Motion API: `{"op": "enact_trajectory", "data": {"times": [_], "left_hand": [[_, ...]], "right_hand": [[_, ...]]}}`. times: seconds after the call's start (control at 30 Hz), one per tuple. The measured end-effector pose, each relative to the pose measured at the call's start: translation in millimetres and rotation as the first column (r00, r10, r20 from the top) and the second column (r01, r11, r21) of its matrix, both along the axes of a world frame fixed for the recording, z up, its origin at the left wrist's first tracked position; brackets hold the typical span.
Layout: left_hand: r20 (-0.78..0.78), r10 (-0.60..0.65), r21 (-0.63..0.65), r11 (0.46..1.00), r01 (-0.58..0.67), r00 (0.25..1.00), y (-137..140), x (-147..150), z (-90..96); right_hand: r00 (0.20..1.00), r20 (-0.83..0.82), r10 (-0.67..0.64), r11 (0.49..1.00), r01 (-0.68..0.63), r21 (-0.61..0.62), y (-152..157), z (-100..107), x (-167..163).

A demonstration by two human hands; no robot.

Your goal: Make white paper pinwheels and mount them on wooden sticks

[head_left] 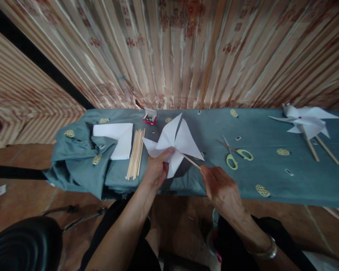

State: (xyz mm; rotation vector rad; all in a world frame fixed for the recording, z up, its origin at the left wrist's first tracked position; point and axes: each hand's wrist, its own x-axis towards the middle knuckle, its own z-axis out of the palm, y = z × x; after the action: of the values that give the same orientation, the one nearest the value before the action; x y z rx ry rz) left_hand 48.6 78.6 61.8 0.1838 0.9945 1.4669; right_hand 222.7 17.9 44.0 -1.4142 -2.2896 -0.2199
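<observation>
A white paper pinwheel [185, 137] is held above the cloth, its blades fanned out. My left hand [158, 165] pinches it near the middle, thumb on top. From the pinwheel's centre a thin wooden stick [191, 161] runs down to the right, and my right hand [222, 188] is closed round its far end. Whether the stick is fixed to the paper is hidden by my left fingers. Right of the pinwheel lie scissors [232, 154] with pale green handles, blades apart. To the left is a bundle of wooden sticks [135, 154].
A small red box [149, 117] of metal pins stands open at the back. White paper sheets [121, 137] lie at the left, partly under bunched cloth [81, 158]. Finished-looking pinwheels [307, 118] on sticks rest at the far right. A curtain [172, 56] hangs behind; a black stool [25, 244] stands lower left.
</observation>
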Motion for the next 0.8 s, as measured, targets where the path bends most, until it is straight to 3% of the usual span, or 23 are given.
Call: {"op": "enact_trajectory", "data": {"times": [0.33,0.6,0.8], "left_hand": [[-0.03,-0.011,-0.027,1.0,0.01,1.0,1,-2,-1.1],[-0.007,-0.041,-0.029,0.999,0.041,0.999,-3,0,0.3],[-0.015,-0.033,-0.004,0.999,0.033,0.999,-1,2,-2.6]], "right_hand": [[0.999,0.009,0.035,0.999,-0.034,-0.04,-5,12,0],[0.942,-0.336,-0.019,0.947,-0.091,-0.309,1,18,25],[0.907,-0.407,-0.106,0.88,-0.105,-0.463,-2,9,22]]}}
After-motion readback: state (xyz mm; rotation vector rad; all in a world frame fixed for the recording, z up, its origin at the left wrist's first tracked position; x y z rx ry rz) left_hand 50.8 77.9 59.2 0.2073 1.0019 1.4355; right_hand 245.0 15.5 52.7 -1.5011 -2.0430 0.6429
